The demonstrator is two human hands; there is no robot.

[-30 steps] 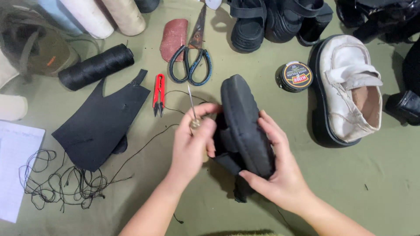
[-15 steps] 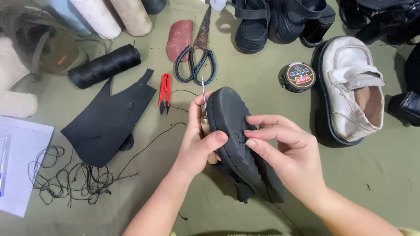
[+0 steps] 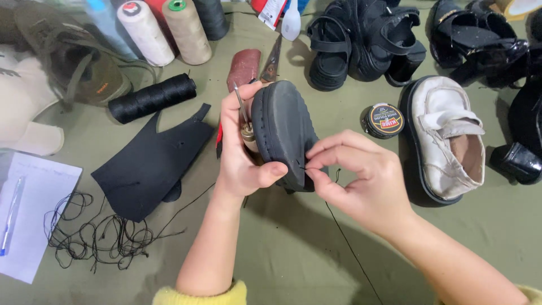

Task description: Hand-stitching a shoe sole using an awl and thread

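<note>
We note the left hand (image 3: 243, 152) gripping the black shoe (image 3: 285, 133), sole up, at frame centre, an awl (image 3: 244, 116) pinned alongside. The right hand (image 3: 361, 181) pinches black thread (image 3: 344, 237) at the sole's edge. Risks, in our judgement: the awl point pricking a finger; the thread slipping or snagging.

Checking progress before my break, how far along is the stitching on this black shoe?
Done: unclear, no finished stitches show. In hand: left hand holds the black shoe sole-up with an awl; right hand pinches black thread at the sole's edge. Left: apparently most of the edge.
</note>
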